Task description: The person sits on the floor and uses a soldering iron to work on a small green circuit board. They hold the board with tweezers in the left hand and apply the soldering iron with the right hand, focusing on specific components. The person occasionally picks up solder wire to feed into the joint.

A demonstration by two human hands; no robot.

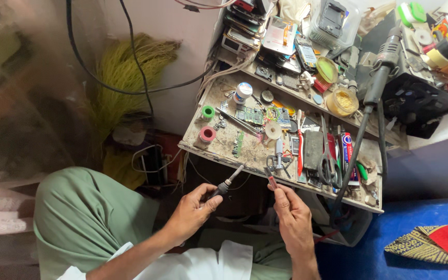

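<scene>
Grip, left hand: left hand [193,211] is curled around the dark handle of a soldering iron [226,185], thumb on top, metal tip angled up toward the bench edge.
Grip, right hand: right hand [292,215] pinches a small reddish part [271,180] between thumb and fingertips, held up just below the bench edge; what the part is cannot be told.
Between the hands: iron tip and reddish part are near each other but apart.
Work surface: worn wooden bench [245,158], cluttered, directly above both hands.
On the bench: green tape roll [208,112] and pink tape roll [207,134] at the left end, green circuit boards [250,115] in the middle, red-handled toothbrush [299,145], scissors [329,166] and a tube [346,148] to the right.
Upper shelf: stacked mobile phones [245,23], small yellow pot [341,101], hot-air handpiece [382,67] with black cable hanging down.
Person: seated, green trousers [84,218], white cloth over the lap.
Floor right: blue surface [416,218] with a patterned cloth [434,242].
</scene>
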